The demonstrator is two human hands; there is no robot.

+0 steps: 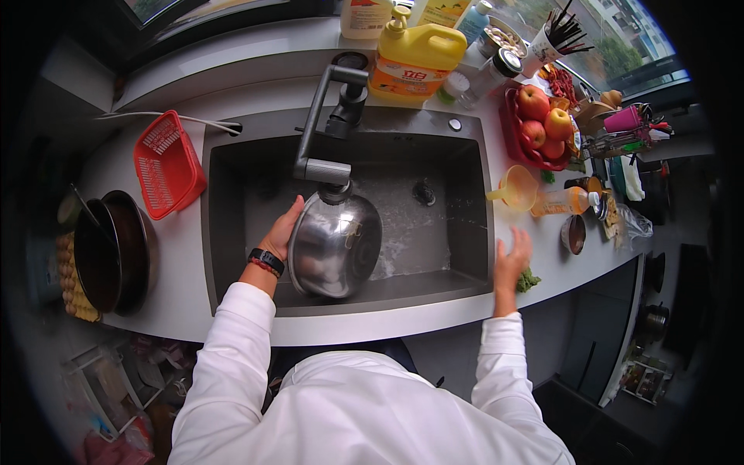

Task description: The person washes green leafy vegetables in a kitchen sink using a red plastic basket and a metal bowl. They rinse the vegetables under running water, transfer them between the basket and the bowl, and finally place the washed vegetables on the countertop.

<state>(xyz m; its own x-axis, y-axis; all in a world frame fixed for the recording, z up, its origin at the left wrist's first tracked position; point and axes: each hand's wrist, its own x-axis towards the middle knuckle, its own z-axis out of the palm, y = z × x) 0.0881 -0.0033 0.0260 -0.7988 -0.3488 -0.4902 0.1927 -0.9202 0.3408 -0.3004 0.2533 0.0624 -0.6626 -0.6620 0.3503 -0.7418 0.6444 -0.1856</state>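
Observation:
My left hand (283, 232) grips the rim of a stainless steel bowl (340, 250), tilted on its side in the dark sink (465, 290). The bowl's rounded outside faces up and right, beneath the spray head of the black faucet (314, 122). Its inside is hidden from view. My right hand (512, 261), slightly blurred, is over the counter just right of the sink with its fingers apart and nothing in them. A crumpled green item (528, 281) lies beside its wrist. Beyond the fingertips is a translucent yellow plastic scoop or funnel (519, 188).
A red plastic basket (189, 192) and stacked dark pans (136, 256) stand left, beside an egg tray (70, 285). Behind the sink is a yellow detergent jug (418, 58). Right are a red fruit basket (514, 145), a bottle (561, 201) and a small bowl (574, 235).

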